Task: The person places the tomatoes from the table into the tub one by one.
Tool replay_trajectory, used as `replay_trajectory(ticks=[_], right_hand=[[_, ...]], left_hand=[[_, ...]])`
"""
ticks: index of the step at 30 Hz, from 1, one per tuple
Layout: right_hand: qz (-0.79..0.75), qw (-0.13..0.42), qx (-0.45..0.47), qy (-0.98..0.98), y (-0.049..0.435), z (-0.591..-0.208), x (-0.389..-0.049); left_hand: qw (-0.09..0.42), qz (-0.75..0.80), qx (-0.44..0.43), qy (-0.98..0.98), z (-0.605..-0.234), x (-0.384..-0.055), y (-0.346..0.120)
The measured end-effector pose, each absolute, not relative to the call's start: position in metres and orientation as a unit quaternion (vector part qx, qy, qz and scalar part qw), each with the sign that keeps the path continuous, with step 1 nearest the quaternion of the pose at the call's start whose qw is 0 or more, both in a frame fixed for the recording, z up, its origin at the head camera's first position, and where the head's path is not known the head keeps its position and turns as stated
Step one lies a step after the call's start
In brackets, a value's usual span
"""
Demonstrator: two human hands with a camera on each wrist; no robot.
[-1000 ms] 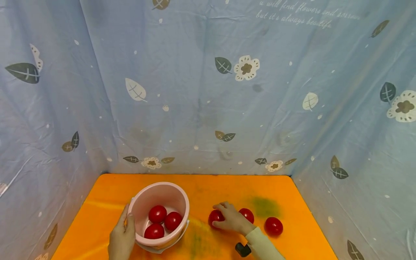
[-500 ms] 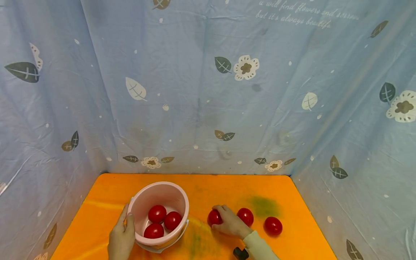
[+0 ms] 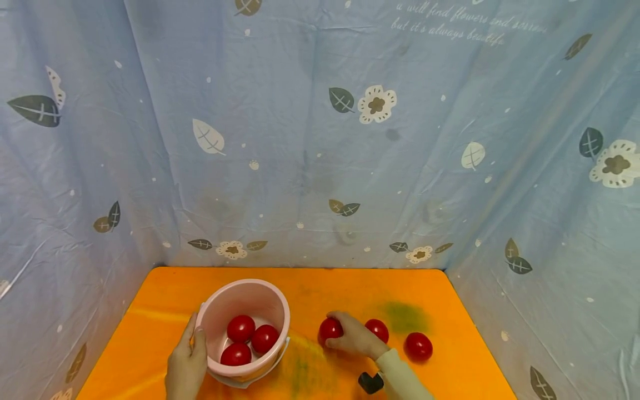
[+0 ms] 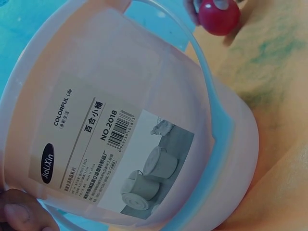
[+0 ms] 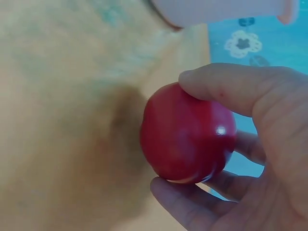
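The left grip (image 3: 186,364) holds a pink bucket (image 3: 255,300) by its side, three red balls (image 3: 241,329) inside. To the bucket's right, the right grip (image 3: 355,337) pinches another ball (image 5: 185,134), round, smooth, deep red, gleaming; I can't tell whether it touches the orange desk (image 3: 310,289). Two more balls (image 3: 418,346) lie beside, before a blue flowered curtain (image 3: 280,183).

Your right hand (image 5: 284,144), entering from 4 o'clock, grips a glossy red ball (image 5: 185,137): thumb (image 5: 221,85) at the ball's 12 o'clock, one fingertip (image 5: 161,187) at its 7 o'clock. You have a shadow (image 5: 122,134) on the table (image 5: 53,144) at the ball's 9 o'clock; ball-to-table contact cannot be confirmed. At 1 o'clock: a pink bucket (image 5: 221,10), partly framed. At 2 o'clock: flower-printed blue cloth (image 5: 284,45).
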State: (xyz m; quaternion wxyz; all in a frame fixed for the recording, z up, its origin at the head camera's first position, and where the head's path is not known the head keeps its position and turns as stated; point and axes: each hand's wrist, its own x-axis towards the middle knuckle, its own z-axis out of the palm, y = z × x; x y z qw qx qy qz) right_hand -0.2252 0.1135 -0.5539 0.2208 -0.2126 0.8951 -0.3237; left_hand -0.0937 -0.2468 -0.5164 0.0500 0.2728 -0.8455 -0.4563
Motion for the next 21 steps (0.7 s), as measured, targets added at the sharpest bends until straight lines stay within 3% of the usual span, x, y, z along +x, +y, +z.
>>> replay_trajectory(ticks=[5,12,21], right_hand=[[-0.361,0.205,-0.219,0.883,0.113,-0.534,-0.234],[-0.357,0.13,-0.247,0.891,0.106,-0.496,-0.253],[-0.37,0.096,-0.259,0.887,0.096,-0.44,-0.268]], left_hand=[[0.05,-0.456,0.271,-0.846,-0.516,-0.093,-0.248],[0.035,-0.449,0.265,-0.853,-0.515,-0.094,-0.252],[0.042,-0.462,0.263,-0.846,-0.518,-0.094,-0.252]])
